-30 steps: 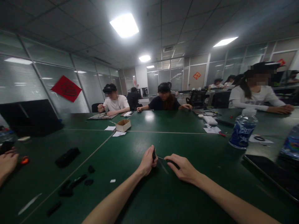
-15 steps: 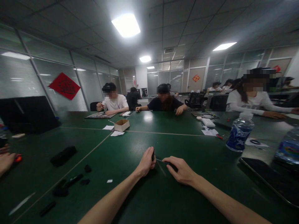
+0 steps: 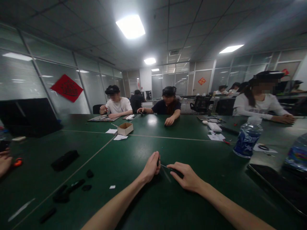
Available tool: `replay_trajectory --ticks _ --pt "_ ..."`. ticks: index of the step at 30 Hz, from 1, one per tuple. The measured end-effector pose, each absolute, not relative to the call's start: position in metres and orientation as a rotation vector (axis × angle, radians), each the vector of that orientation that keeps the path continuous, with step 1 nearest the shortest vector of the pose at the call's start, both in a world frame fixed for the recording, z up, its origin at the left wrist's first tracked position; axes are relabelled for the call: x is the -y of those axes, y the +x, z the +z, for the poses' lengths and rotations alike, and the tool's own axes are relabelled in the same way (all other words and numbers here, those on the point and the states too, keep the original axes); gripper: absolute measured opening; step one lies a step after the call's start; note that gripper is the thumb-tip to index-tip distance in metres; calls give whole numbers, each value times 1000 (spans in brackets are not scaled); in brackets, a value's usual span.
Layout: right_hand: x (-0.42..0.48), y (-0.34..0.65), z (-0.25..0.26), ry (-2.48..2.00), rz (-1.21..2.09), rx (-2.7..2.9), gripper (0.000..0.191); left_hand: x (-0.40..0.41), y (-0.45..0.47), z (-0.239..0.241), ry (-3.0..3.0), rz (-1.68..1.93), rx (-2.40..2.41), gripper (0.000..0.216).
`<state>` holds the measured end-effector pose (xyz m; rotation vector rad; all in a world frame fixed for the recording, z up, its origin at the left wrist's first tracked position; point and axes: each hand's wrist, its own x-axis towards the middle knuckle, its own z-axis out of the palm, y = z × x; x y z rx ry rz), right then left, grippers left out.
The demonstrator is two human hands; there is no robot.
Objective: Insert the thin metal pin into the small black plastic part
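Observation:
My left hand [image 3: 150, 168] rests on the green table [image 3: 134, 204], fingers closed round a small black part [image 3: 158, 159] that sticks up between thumb and fingers. My right hand [image 3: 186, 176] lies just to its right, pinched on the dark handle of a thin screwdriver [image 3: 173, 169]. The tool's thin metal shaft points left and meets the black part in my left hand. Both forearms reach in from the bottom edge.
Several small black parts [image 3: 72, 187] and a black case [image 3: 64, 160] lie at left. A cardboard box [image 3: 126, 128] and paper slips sit further back. A water bottle [image 3: 247, 137], a second bottle [image 3: 298, 153] and a dark tablet [image 3: 280, 185] stand right. Other people sit around the table; another person's hand [image 3: 4, 163] shows far left.
My hands stay in the same hold. The view shifted slightly. The person across in the dark top moved a hand forward onto the table.

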<state>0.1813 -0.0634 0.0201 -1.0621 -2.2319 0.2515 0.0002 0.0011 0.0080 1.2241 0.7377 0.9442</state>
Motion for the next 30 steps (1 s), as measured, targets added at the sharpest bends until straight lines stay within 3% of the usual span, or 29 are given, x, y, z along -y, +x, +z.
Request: replay_trajectory --ticks 30 --pt "62 180 21 -1142 286 2209 27 -4 -1 6 1206 923 -681 43"
